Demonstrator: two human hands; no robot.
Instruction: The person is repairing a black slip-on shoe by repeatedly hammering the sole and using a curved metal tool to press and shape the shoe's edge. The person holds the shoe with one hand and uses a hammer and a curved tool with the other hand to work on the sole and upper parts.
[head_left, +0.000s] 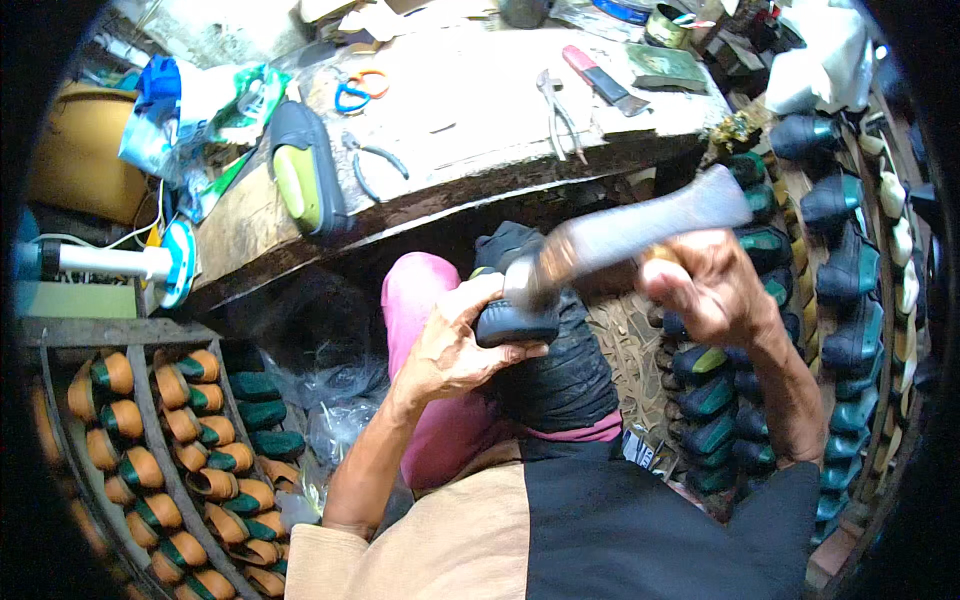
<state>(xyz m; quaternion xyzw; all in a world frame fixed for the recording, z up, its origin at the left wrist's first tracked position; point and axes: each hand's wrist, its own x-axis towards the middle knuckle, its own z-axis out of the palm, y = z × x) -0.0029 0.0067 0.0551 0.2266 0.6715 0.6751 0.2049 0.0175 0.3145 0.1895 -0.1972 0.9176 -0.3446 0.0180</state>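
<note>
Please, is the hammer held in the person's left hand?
No, the right hand grips the hammer, while the left hand holds a dark shoe.

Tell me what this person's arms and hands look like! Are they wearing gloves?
No gloves: the left hand and right hand are both bare. The left forearm and right forearm are bare too, with no watch showing. The sleeves are short and don't match: the left sleeve is tan and the right sleeve is black.
</note>
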